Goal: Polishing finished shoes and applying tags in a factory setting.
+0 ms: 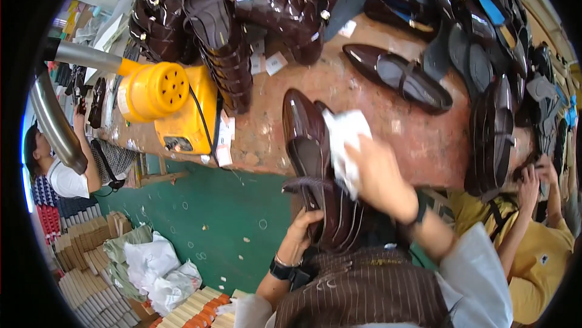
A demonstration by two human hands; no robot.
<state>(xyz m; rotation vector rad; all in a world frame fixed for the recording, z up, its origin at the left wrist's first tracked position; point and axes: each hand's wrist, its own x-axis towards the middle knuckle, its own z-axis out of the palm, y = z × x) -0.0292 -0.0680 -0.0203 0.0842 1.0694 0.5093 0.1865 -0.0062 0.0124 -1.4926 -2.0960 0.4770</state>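
A stack of glossy dark brown flat shoes [303, 123] stands at the table's front edge, toes pointing away from me. My left hand [301, 231] is closed around the heel end of the stack. In my right hand [382, 176], slightly blurred, is a white cloth [348, 140], pressed against the right side of the stack near the toes. A braided strap [303, 184] crosses the top shoe. To the right, a single pointed shoe [403, 77] lies on the table. The lowest shoes of the stack are partly hidden by my hands.
A yellow hot-air tool [160, 94] with a black cord stands on the left of the worn table [260, 128]. Nested brown shoes [221, 46] line the back; more shoes and dark insoles [470, 61] crowd the right. A co-worker in yellow [533, 243] works at right, another person [66, 176] at left.
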